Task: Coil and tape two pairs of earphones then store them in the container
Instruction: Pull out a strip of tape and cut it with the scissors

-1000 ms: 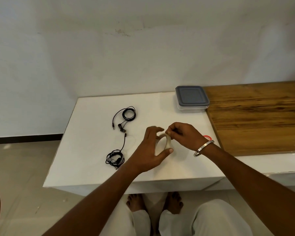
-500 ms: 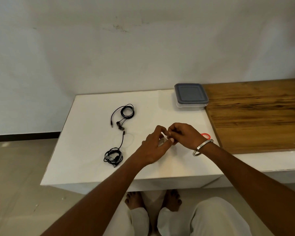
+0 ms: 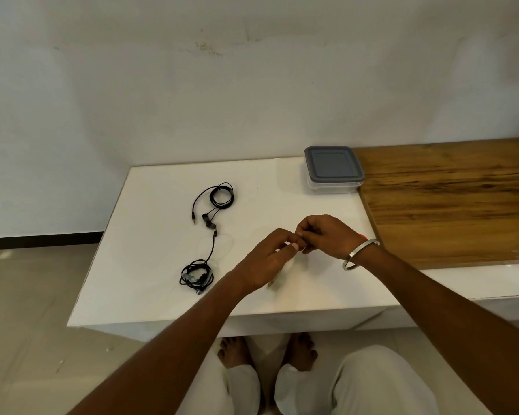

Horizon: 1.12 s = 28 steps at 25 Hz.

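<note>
Two black earphones lie on the white table (image 3: 150, 265): a loosely coiled pair (image 3: 218, 202) toward the back and a bundled pair (image 3: 197, 275) nearer the front, left of my hands. My left hand (image 3: 267, 259) holds a clear tape roll (image 3: 279, 274), mostly hidden under the palm. My right hand (image 3: 324, 235) meets it over the table's middle and pinches at the roll's top edge. A clear container (image 3: 333, 169) with a grey lid, shut, stands at the back right of the table.
A wooden board (image 3: 450, 202) covers the surface to the right, next to the container. A small red object (image 3: 361, 235) peeks out behind my right wrist. The wall runs close behind the table. My legs and feet are below the front edge.
My left hand has turned the tape roll from upright to nearly flat under the palm. My hands have drawn closer together, fingertips meeting at the roll's edge.
</note>
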### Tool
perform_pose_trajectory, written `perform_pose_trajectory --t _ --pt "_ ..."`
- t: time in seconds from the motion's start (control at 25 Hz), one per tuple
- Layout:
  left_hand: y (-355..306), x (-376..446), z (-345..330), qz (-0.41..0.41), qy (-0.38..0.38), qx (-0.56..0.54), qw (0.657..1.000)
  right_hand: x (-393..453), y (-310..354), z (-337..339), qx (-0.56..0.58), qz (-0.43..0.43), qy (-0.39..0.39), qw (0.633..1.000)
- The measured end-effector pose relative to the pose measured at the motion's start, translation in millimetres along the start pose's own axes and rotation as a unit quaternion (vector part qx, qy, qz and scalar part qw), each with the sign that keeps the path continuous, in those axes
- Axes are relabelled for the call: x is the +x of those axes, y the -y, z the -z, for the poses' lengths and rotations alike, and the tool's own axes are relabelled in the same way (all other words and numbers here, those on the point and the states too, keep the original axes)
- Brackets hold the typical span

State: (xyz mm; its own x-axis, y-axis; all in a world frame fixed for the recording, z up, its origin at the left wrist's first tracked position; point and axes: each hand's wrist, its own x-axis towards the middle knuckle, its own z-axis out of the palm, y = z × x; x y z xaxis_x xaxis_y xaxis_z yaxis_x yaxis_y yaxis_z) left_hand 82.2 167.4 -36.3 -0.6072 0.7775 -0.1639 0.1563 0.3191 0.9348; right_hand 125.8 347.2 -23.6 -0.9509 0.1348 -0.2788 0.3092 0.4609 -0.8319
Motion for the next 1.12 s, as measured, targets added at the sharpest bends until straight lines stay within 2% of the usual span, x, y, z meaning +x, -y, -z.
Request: perform_pose_trajectory --t 0.16,0.32,0.52,0.56,0.64,0.72,0.76,0.96,1.12 --pt "-0.2 -0.1 1.7 0.009 -0.004 -0.004 1.000 -1.3 3.1 4.0 -0.011 -0.015 0.016 1.000" --pt "-3.3 -3.1 5.5 0.024 0.028 -0.004 0.999 -2.4 2.1 6.6 -0.016 -0.010 0.029 0.999" --pt "-6.8 -4.1 6.5 0.040 0.003 -0.014 0.999 -5.3 -11.2 15.1 0.049 -0.032 -0.022 0.998" --pt "-7.1 -4.1 6.7 0.043 -0.001 -0.011 0.999 -5.9 -17.4 19.3 0.021 -0.033 -0.056 0.998" --pt "-7.2 -4.7 7.8 0.046 -0.013 -0.012 0.999 -7.8 -32.3 31.2 -0.127 -0.021 -0.128 0.983" --pt "-6.7 -4.9 9.1 0.046 -0.025 -0.025 0.998 -13.0 -46.7 42.4 -0.288 -0.016 -0.142 0.947" --pt "-6.2 -4.0 9.5 0.045 -0.029 -0.029 0.998 -15.4 -53.9 46.6 -0.332 -0.027 -0.133 0.934" --pt "-4.0 0.0 8.3 0.035 -0.030 -0.050 0.998 -23.3 -64.1 52.4 -0.313 -0.052 -0.101 0.943" --pt "-3.1 1.5 9.5 0.023 -0.030 -0.051 0.998 -27.6 -62.6 48.8 -0.327 -0.032 -0.123 0.936"
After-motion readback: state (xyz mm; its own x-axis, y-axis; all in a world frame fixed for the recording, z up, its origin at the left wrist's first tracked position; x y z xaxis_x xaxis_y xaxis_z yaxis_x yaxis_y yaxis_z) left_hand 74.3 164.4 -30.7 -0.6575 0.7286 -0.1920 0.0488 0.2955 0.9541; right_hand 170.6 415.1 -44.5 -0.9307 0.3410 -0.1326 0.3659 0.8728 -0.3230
